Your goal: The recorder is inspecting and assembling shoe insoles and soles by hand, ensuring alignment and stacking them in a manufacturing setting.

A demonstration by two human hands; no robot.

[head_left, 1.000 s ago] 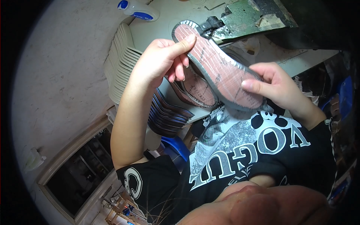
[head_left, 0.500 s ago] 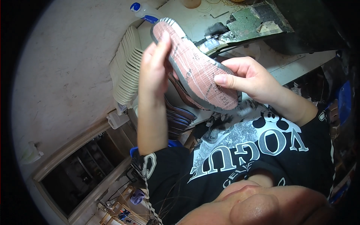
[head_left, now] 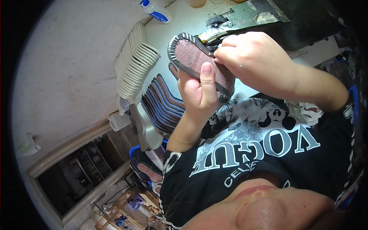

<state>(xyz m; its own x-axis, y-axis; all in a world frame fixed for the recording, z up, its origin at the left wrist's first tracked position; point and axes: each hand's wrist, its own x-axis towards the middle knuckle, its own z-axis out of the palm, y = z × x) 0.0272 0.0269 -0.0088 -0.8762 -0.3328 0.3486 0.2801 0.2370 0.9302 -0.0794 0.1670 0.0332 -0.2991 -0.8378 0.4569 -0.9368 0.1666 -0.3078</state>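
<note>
The left hand [head_left: 196, 91] grasps a flat, pink-faced, black-edged shoe sole [head_left: 191, 55], its rounded end beyond the thumb [head_left: 207, 74]. The right hand [head_left: 262, 57] curls its fingers [head_left: 229, 53] at the sole's edge; whether they pinch, I cannot tell.

Your left hand [head_left: 197, 91] is in a firm grasp, thumb pointing up, with your left forearm [head_left: 186, 129] slanting in below it. Your right hand [head_left: 251, 51] sits higher and to its right, fingers curled, tips just beside the left thumb; your right forearm [head_left: 316, 79] reaches out rightward from that hand.
</note>
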